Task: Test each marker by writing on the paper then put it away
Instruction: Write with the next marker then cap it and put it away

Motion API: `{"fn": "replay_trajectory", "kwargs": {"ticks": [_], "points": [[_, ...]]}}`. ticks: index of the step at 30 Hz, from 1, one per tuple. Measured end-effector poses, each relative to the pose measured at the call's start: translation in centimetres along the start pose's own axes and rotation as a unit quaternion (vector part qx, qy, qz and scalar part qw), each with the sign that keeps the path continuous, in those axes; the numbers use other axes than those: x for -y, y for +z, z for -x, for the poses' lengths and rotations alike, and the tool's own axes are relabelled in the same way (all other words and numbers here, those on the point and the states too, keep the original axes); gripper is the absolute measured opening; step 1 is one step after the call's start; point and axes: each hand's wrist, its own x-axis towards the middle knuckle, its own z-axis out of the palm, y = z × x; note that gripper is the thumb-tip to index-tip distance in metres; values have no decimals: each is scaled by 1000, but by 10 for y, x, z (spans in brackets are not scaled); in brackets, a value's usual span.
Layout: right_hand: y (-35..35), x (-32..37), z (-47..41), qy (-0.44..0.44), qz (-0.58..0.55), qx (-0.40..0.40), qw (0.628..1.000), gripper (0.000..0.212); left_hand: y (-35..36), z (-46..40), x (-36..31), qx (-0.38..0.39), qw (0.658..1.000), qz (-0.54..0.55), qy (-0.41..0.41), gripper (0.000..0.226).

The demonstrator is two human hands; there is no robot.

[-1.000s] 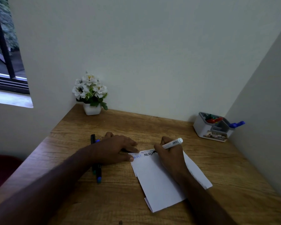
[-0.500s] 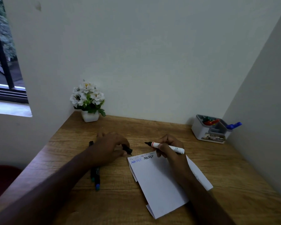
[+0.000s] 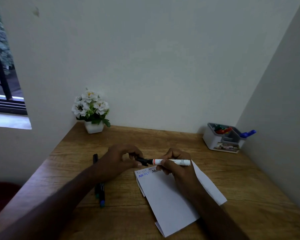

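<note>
My right hand (image 3: 176,168) grips a white marker (image 3: 173,162) held level above the top of the folded white paper (image 3: 168,196), its tip pointing left. My left hand (image 3: 121,160) pinches the black cap (image 3: 142,160), which meets the marker's tip. The paper carries short lines of lettering in faint grey, blue and black near its top edge. Two dark markers (image 3: 100,194) lie on the wooden desk (image 3: 163,141) under my left forearm, partly hidden. A grey-and-white organizer (image 3: 223,138) at the back right holds red and green markers and a blue one.
A white pot of white flowers (image 3: 92,110) stands in the back left corner. Walls close the desk at the back and on the right. A window opens at the far left.
My right hand lifted the marker off the paper after writing and turned it level. My left hand picked up the black cap and brought it to the marker's tip.
</note>
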Motion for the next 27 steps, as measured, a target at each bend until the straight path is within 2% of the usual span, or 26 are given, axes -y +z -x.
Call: {"fn": "replay_trajectory", "kwargs": {"ticks": [2, 5, 11, 22, 27], "points": [[0, 1, 0, 3, -11, 9, 1000, 16, 0, 0, -4, -2, 1000, 10, -1, 17], [3, 5, 1, 14, -111, 26, 993, 6, -2, 0, -8, 10, 999, 41, -23, 15], [0, 1, -2, 26, -179, 40, 983, 9, -4, 1, -11, 18, 996, 89, -27, 16], [1, 3, -6, 42, -185, 69, 979, 20, -1, 4, -13, 12, 979, 188, -76, 14], [3, 3, -5, 56, -116, 43, 991, 22, 10, 3, -16, 8, 985, 149, -86, 14]]}}
